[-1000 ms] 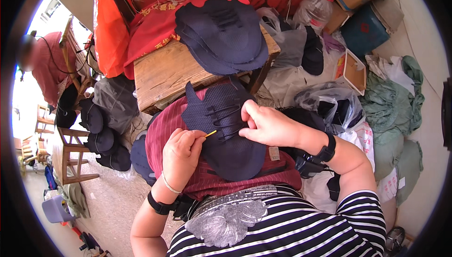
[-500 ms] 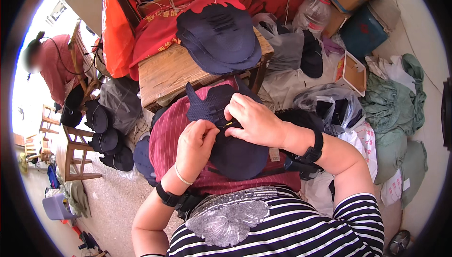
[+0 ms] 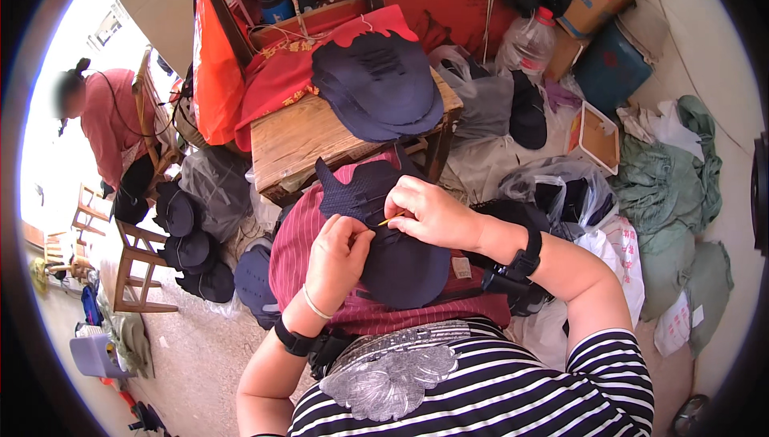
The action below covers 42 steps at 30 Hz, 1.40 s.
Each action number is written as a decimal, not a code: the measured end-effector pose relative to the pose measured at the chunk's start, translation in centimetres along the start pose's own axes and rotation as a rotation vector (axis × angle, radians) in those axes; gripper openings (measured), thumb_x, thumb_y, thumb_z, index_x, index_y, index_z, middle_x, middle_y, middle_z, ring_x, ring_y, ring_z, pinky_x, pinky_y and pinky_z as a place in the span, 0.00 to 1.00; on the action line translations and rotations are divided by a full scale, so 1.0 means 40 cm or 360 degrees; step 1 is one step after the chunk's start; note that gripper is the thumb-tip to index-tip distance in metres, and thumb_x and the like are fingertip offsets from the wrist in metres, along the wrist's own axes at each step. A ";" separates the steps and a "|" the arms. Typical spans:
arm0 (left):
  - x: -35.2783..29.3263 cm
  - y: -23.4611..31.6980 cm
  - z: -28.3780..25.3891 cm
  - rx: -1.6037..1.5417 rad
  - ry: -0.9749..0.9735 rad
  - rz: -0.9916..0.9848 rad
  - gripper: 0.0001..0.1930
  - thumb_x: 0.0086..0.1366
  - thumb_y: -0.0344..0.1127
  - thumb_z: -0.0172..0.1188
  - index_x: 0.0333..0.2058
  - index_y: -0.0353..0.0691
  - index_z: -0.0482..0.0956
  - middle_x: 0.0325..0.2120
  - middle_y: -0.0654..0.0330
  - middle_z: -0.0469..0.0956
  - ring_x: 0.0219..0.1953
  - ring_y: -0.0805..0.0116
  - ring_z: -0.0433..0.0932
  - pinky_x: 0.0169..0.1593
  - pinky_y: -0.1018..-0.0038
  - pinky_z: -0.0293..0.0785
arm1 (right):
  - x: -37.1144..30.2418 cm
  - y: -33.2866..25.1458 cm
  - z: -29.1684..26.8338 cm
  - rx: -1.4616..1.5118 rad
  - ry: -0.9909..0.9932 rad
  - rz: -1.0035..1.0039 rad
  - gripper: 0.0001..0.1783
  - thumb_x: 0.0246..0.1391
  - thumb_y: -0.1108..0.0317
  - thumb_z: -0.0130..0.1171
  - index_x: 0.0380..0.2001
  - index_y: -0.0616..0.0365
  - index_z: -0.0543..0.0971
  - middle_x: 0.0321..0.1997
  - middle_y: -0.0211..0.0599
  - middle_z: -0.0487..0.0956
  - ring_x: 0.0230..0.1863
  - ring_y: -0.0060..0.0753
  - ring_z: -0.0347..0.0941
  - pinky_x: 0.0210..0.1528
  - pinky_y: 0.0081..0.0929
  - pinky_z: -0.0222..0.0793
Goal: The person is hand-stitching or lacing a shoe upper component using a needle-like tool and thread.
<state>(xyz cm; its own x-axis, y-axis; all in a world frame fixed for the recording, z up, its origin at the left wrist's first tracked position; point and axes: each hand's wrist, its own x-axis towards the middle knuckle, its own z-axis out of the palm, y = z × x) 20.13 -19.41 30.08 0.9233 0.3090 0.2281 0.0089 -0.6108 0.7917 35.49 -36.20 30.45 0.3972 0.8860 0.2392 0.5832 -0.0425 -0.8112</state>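
Note:
A navy cap (image 3: pixel 404 269) lies over my lap, its smooth rounded brim toward me and its mesh crown piece (image 3: pixel 352 189) beyond. My left hand (image 3: pixel 340 253) pinches the cap's fabric where brim and crown meet. Between the thumb and fingers of my right hand (image 3: pixel 432 213) is a thin yellow stick-like tool (image 3: pixel 391 219), its tip at that same seam. Its exact kind is too small to make out. Past my knees, a stack of navy caps (image 3: pixel 380 88) rests on a wooden table (image 3: pixel 292 144).
To the left are a wooden stool (image 3: pixel 132 277), more dark caps (image 3: pixel 192 249) and a person in pink (image 3: pixel 116 116), bending by a chair. On the right lie plastic bags (image 3: pixel 561 181), green cloth (image 3: pixel 661 173) and an open box (image 3: pixel 597 139). A large clear bottle (image 3: pixel 529 40) stands behind.
More of the yellow tool now shows in my right fingers. Both hands stay at the seam of the cap. The view has shifted slightly, and the person at left has leaned forward.

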 end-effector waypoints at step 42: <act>0.021 -0.189 -0.046 -0.0844 -0.0539 -0.0596 0.29 0.55 0.37 0.80 0.45 0.41 0.66 0.27 0.68 0.66 0.27 0.80 0.65 0.29 0.80 0.68 | 0.126 0.087 -0.012 0.1315 -0.0472 0.0656 0.14 0.62 0.74 0.64 0.51 0.58 0.81 0.38 0.23 0.75 0.38 0.13 0.71 0.41 0.17 0.69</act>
<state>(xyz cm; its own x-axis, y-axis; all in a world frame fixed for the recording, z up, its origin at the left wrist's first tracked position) 20.11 -13.21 25.32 0.9637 0.1333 -0.2313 0.2393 -0.0471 0.9698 39.87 -32.10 29.11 0.1983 0.9595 -0.2001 -0.2888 -0.1379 -0.9474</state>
